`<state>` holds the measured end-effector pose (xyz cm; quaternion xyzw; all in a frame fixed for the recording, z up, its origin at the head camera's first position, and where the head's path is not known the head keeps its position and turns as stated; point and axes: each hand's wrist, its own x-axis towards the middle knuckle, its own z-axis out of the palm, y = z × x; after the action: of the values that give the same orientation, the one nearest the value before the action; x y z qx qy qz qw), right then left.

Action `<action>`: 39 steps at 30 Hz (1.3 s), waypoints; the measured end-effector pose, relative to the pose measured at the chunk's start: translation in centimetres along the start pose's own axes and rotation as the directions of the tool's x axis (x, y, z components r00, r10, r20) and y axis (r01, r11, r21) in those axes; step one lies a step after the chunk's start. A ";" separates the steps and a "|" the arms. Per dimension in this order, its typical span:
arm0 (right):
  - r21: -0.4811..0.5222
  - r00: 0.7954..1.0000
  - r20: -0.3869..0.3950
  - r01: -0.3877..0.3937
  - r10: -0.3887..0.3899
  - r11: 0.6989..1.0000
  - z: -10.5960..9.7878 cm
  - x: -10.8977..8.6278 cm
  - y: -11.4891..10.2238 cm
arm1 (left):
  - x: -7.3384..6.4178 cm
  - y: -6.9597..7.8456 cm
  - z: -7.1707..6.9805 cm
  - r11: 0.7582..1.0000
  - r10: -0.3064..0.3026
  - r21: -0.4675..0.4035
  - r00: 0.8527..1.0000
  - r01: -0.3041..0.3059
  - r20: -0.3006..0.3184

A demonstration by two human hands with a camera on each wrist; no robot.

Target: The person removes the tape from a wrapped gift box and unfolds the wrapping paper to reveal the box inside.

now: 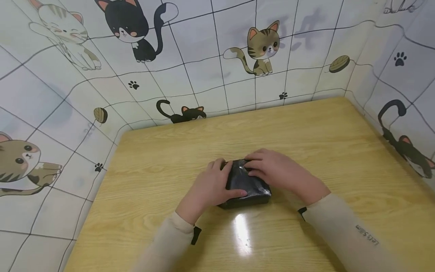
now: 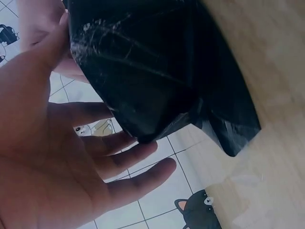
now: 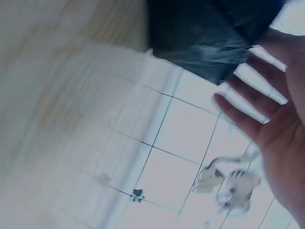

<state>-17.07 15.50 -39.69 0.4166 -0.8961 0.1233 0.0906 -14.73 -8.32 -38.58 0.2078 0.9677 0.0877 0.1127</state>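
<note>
A box-shaped package (image 1: 244, 181) wrapped in shiny black plastic lies on the wooden table, between the two hands. My left hand (image 1: 214, 185) grips its left side, the thumb on the top near the front edge and the fingers at the far left. At the far right part of the package, my right hand (image 1: 275, 170) holds the wrapping with bent fingers; its thumb is hard to make out. Creased black plastic (image 2: 143, 62) fills much of the left wrist view, with a folded flap sticking out. In the right wrist view, the wrapping (image 3: 200, 43) partly hides the fingertips.
The pale wood table (image 1: 153, 170) reaches back to walls (image 1: 204, 79) covered with a cat-patterned, gridded sheet on the left, back and right. A bright reflection shines on the tabletop in front of the package. Both sleeves are light beige, with dark pieces at the cuffs.
</note>
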 end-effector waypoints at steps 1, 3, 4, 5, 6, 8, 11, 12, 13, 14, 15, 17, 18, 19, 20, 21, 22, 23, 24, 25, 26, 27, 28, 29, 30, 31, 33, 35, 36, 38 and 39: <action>-0.044 0.998 -0.011 0.054 -0.054 0.998 0.1 0.1 0.1 | -0.1 0.1 0.0 1.000 -0.010 -0.009 1.000 0.010 0.003; -0.141 0.988 -0.011 0.151 -0.154 0.978 0.3 0.3 0.4 | -0.1 0.2 0.0 0.999 -0.021 -0.024 1.000 0.022 0.013; -0.185 0.981 -0.003 0.190 -0.194 0.964 0.3 0.4 0.6 | -0.1 0.3 0.0 0.999 -0.025 -0.030 1.000 0.026 0.016; -0.225 0.973 0.009 0.225 -0.229 0.948 0.3 0.5 0.7 | -0.1 0.3 0.0 0.999 -0.028 -0.031 0.999 0.028 0.018; -0.261 0.965 0.022 0.257 -0.260 0.930 0.3 0.7 0.8 | -0.1 0.3 -0.1 0.999 -0.030 -0.033 0.999 0.031 0.021; -0.301 0.949 0.035 0.310 -0.314 0.902 0.2 1.0 1.0 | -0.1 0.3 -0.1 0.999 -0.033 -0.028 0.999 0.034 0.023; -0.340 0.925 0.031 0.366 -0.378 0.867 0.1 1.3 1.5 | -0.1 0.4 -0.1 0.999 -0.037 -0.021 0.999 0.037 0.022; -0.350 0.919 0.031 0.379 -0.394 0.857 0.0 1.5 1.6 | -0.1 0.4 -0.1 0.999 -0.036 -0.020 0.999 0.037 0.019; -0.355 0.914 0.036 0.390 -0.404 0.850 0.0 1.6 1.7 | -0.1 0.4 -0.1 0.999 -0.036 -0.017 0.999 0.036 0.016; -0.361 0.910 0.038 0.398 -0.413 0.843 -0.1 1.7 1.8 | -0.2 0.4 -0.1 0.999 -0.036 -0.015 0.999 0.036 0.015; -0.366 0.905 0.039 0.407 -0.423 0.837 -0.1 1.8 1.9 | -0.2 0.4 -0.1 0.999 -0.039 -0.014 0.999 0.039 0.015; -0.357 0.899 0.048 0.422 -0.435 0.833 -0.1 1.9 2.0 | -0.3 0.4 -0.1 0.999 -0.043 -0.014 0.999 0.043 0.018; -0.347 0.897 0.047 0.427 -0.439 0.835 -0.1 2.0 2.2 | -0.3 0.3 -0.1 0.999 -0.045 -0.015 0.999 0.046 0.019; -0.334 0.894 0.042 0.433 -0.446 0.837 0.0 2.0 2.4 | -0.3 0.3 0.0 0.999 -0.046 -0.015 0.999 0.047 0.022; -0.322 0.889 0.031 0.441 -0.456 0.838 0.1 2.0 2.5 | -0.4 0.3 0.0 0.999 -0.048 -0.018 0.999 0.049 0.023; -0.312 0.884 0.023 0.450 -0.467 0.837 0.2 2.0 2.7 | -0.4 0.3 0.0 0.999 -0.049 -0.019 0.999 0.049 0.024; -0.306 0.878 0.016 0.460 -0.478 0.834 0.3 2.1 2.9 | -0.4 0.3 0.0 0.999 -0.049 -0.020 0.999 0.049 0.023; -0.305 0.871 0.007 0.470 -0.492 0.828 0.4 2.1 3.1 | -0.4 0.3 0.0 0.999 -0.049 -0.018 0.999 0.049 0.020; -0.308 0.862 0.002 0.483 -0.507 0.820 0.5 2.2 3.2 | -0.5 0.2 0.0 0.999 -0.049 -0.016 0.999 0.049 0.016; -0.313 0.853 -0.005 0.494 -0.522 0.811 0.6 2.3 3.3 | -0.5 0.2 -0.1 0.999 -0.049 -0.013 0.999 0.049 0.015; -0.319 0.845 -0.012 0.503 -0.534 0.803 0.6 2.4 3.4 | -0.5 0.2 -0.1 0.999 -0.049 -0.011 0.999 0.049 0.012; -0.325 0.838 -0.017 0.512 -0.546 0.795 0.7 2.4 3.5 | -0.5 0.2 -0.1 0.999 -0.049 -0.008 0.999 0.049 0.010; -0.330 0.831 -0.023 0.519 -0.556 0.789 0.7 2.5 3.6 | -0.5 0.2 -0.2 0.999 -0.049 -0.005 0.999 0.049 0.009; -0.333 0.825 -0.027 0.525 -0.564 0.783 0.8 2.5 3.7 | -0.5 0.2 -0.2 0.999 -0.049 -0.003 0.999 0.049 0.009; -0.336 0.822 -0.030 0.528 -0.569 0.780 0.8 2.6 3.7 | -0.5 0.2 -0.2 0.999 -0.049 -0.003 0.999 0.049 0.009; -0.336 0.819 -0.035 0.530 -0.573 0.778 0.9 2.6 3.8 | -0.5 0.2 -0.3 0.999 -0.051 -0.003 0.999 0.051 0.012; -0.325 0.820 -0.050 0.526 -0.570 0.786 1.0 2.7 3.9 | -0.5 0.2 -0.3 0.999 -0.053 -0.004 0.999 0.053 0.013; -0.284 0.831 -0.077 0.511 -0.551 0.811 1.2 2.8 4.0 | -0.5 0.2 -0.3 0.999 -0.052 0.000 0.999 0.052 0.013; -0.258 0.836 -0.095 0.503 -0.540 0.825 1.3 2.8 4.1 | -0.5 0.2 -0.2 0.999 -0.051 0.002 0.999 0.051 0.015; -0.194 0.846 -0.131 0.490 -0.517 0.850 1.5 2.8 4.3 | -0.4 0.2 -0.2 0.999 -0.049 0.004 0.999 0.049 0.019; -0.164 0.849 -0.148 0.486 -0.508 0.859 1.5 2.8 4.4 | -0.4 0.3 -0.2 0.999 -0.048 0.006 0.999 0.047 0.020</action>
<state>-22.34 15.74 -41.05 0.6148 -0.7509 0.0797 0.2276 -14.29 -8.28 -38.26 0.1859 0.9714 0.0803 0.1238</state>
